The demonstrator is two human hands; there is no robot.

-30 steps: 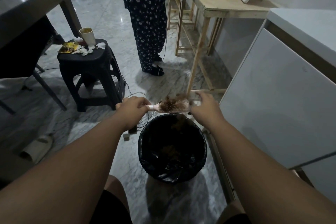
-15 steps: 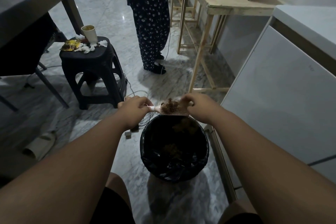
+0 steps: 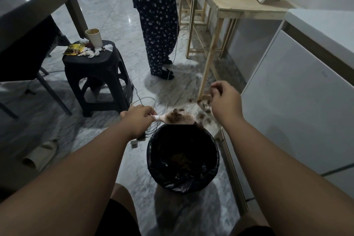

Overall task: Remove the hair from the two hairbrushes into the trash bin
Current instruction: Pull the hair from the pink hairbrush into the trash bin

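My left hand (image 3: 138, 116) grips the handle of a pink hairbrush (image 3: 181, 119), held flat over the far rim of the black-lined trash bin (image 3: 153, 151). Brown hair still sits on the left part of the bristles. My right hand (image 3: 224, 97) is raised up and to the right of the brush, its fingers pinched on a tuft of brown hair (image 3: 204, 101). Loose clumps hang or fall below it, beside the bin's far right rim. Some hair lies inside the bin. Only one brush is in view.
A black plastic stool (image 3: 95, 74) with a paper cup (image 3: 94, 37) and crumpled tissues stands at the left. A person in dotted trousers (image 3: 159, 25) stands beyond. A wooden table (image 3: 235, 4) and a white cabinet (image 3: 298, 101) flank the right. Cables and a slipper (image 3: 41, 154) lie on the floor.
My right hand has pulled away from the brush, up and to the right, taking a tuft of hair with it. The left hand holds the brush in the same place.
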